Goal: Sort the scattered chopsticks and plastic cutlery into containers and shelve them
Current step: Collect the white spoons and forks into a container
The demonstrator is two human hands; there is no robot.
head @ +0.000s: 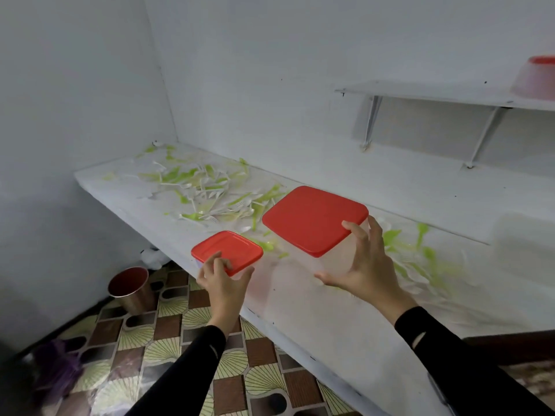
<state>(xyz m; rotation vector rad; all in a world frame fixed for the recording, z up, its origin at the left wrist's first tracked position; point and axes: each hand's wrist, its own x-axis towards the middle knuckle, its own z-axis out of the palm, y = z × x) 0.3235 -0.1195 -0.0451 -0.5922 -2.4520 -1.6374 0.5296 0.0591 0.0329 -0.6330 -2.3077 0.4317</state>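
White-painted counter (330, 310) runs along white walls into a corner; motion blur on the right side of the view.

Left hand (220, 280): fingers curled over the near edge of the small container (228, 250), thumb against its right side. It grips the box by its red lid. The box sits at the counter's front edge.

Right hand (366, 265): fingers spread and curved round the near right corner of the large container (312, 219). The index fingertip is on the red lid's rim and the thumb is low against the clear wall. It holds the box. Cannot tell whether the base rests on the counter or is just off it. The large container is to the right of the small one and farther back, with a gap between them. Both arms are in black sleeves.

Plastic cutlery (204, 190), lime green and white, lies scattered on the counter beyond the boxes toward the corner. Forks and spoons are recognisable, overlapping at all angles. More cutlery (420, 250) lies to the right of the right hand, blurred.

Wall shelf (435, 91) on two slanted brackets, upper right. Another red-topped container (537, 76) stands on it, cut off by the frame edge.

Below the counter: patterned floor (168, 340) in brown squares and pale fan motifs. A metal cup (132, 288) stands upright on it near the wall.
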